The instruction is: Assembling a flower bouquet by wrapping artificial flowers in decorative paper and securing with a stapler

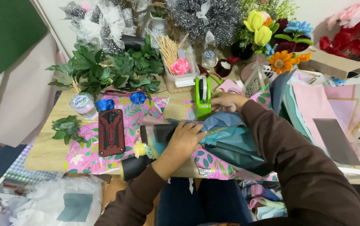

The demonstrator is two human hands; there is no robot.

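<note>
Left hand (183,140) palm down, fingers curled over and gripping a dark wrapped bundle (163,133) at mid-counter, brown sleeve running back toward the body. Right hand (226,101) reached forward, fingers pressed together at the base of a green tape dispenser (203,98) — cannot tell whether pinching tape. Blue and teal tissue paper (230,136) bunched between the two hands, lying on pink leaf-print wrapping paper (129,121). Left of the grip: a red phone case (111,132), face up. Further out — green leaf sprigs (108,69), a tub of wooden sticks (171,52), a pink paper rose (180,66), artificial flowers (280,46) crowding the counter's (46,150) far edge.
</note>
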